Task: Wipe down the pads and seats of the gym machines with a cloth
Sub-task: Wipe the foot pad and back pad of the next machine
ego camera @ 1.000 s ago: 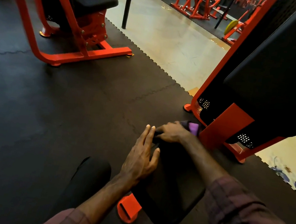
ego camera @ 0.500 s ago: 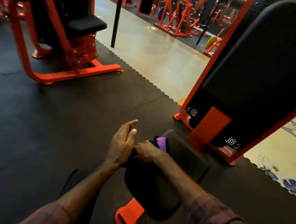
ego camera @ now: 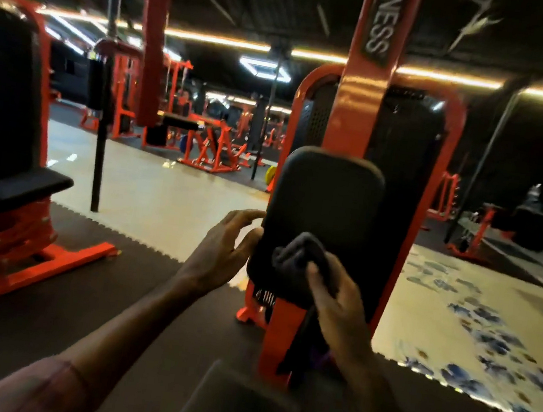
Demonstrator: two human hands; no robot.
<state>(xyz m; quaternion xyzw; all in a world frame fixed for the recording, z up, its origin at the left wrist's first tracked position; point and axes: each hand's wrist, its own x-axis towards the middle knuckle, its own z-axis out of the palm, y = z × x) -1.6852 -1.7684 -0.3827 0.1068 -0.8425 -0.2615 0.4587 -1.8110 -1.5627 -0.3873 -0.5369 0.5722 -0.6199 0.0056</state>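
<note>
The right hand (ego camera: 337, 301) grips a bunched dark cloth (ego camera: 298, 254) and holds it against the lower part of the upright black back pad (ego camera: 326, 196) on the orange machine (ego camera: 362, 107). The left hand (ego camera: 223, 248), fingers loosely spread, touches the pad's left edge. The seat (ego camera: 237, 405) lies just below.

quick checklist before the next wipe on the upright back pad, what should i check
1. Dark bunched cloth gripped in the right hand: ok.
2. Cloth touching the upright black padded back rest: ok, at its lower part.
3. Left hand steadying the pad's left edge: ok, fingers rest there.
4. Upper pad free of obstruction: ok.
5. Pad's upper part already wiped: cannot tell.
6. Black seat pad below done: cannot tell.
</note>
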